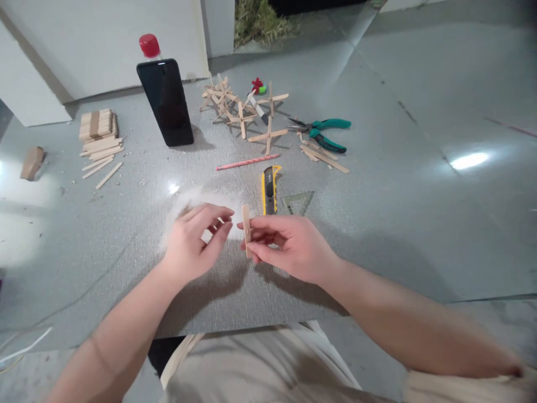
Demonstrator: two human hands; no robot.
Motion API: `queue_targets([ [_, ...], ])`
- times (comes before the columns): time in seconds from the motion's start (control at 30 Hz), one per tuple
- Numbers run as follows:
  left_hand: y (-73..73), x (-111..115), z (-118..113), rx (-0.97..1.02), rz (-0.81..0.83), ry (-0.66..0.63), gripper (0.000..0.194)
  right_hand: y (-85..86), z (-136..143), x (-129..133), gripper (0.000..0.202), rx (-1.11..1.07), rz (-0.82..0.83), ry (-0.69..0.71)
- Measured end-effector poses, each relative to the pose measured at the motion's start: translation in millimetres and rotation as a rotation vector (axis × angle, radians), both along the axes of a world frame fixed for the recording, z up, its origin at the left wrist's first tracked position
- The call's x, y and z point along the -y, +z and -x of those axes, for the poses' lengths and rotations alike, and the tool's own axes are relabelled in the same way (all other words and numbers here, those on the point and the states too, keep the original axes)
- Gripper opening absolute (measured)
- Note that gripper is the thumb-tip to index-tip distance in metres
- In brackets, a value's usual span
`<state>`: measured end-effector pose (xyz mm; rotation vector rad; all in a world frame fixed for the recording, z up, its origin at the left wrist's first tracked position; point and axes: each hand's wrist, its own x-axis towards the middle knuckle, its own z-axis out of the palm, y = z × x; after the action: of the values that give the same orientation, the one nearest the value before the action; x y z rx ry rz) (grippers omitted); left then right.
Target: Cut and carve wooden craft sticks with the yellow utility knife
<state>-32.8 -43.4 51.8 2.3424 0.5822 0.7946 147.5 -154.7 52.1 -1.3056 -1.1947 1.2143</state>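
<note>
A wooden craft stick (246, 218) is held nearly upright between the thumb and fingers of my right hand (293, 243). A small mark or hole shows about halfway along it. My left hand (199, 235) hovers just left of the stick, fingers curled and thumb apart from them, with nothing visible in it. Right above my right hand lies a yellow and black utility knife (269, 189), its lower end hidden by that hand. Beside the knife is a clear set square (298, 201), also partly covered.
Crossed-stick pieces (268, 134) lie at the back middle, near a pink pencil (247, 162) and green-handled pliers (329, 133) over loose sticks. A phone (165, 103) leans on a red-capped bottle (150, 46). A bundle of craft sticks (98, 124) sits at the left.
</note>
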Motion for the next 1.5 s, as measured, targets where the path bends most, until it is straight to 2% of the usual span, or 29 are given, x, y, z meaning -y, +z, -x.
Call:
queue_targets([
  [0.07, -0.8, 6, -3, 0.047, 0.199, -0.055, 0.014, 0.4, 1, 1, 0.022, 0.04, -0.022, -0.034],
  [0.13, -1.9, 9, -4, 0.069, 0.364, -0.058, 0.015, -0.5, 2, 2, 0.021, 0.108, -0.054, -0.062],
  [0.27, -5.3, 13, -5, 0.109, 0.53, -0.055, 0.017, -3.7, 3, 4, 0.026, 0.268, -0.126, -0.115],
  [0.4, -7.1, 21, -4, 0.166, 0.521, -0.029, 0.025, -4.1, 4, 6, 0.024, 0.304, -0.129, -0.128],
  [0.53, -5.9, 26, -6, 0.184, 0.486, 0.012, 0.015, -2.0, 5, 6, 0.018, 0.278, -0.117, -0.141],
  [0.83, -2.1, 25, -9, 0.162, 0.459, 0.037, 0.008, -3.0, 5, 6, 0.011, 0.282, -0.101, -0.127],
  [1.1, -3.0, 27, -8, 0.15, 0.367, 0.034, 0.011, -5.0, 6, 8, 0.008, 0.395, -0.165, -0.157],
  [1.4, -3.0, 30, -10, 0.124, 0.382, 0.129, 0.008, -2.7, 7, 8, 0.003, 0.563, -0.184, -0.141],
  [1.5, -2.5, 31, -11, 0.159, 0.475, 0.169, 0.011, -4.6, 6, 9, 0.003, 0.578, -0.22, -0.148],
])
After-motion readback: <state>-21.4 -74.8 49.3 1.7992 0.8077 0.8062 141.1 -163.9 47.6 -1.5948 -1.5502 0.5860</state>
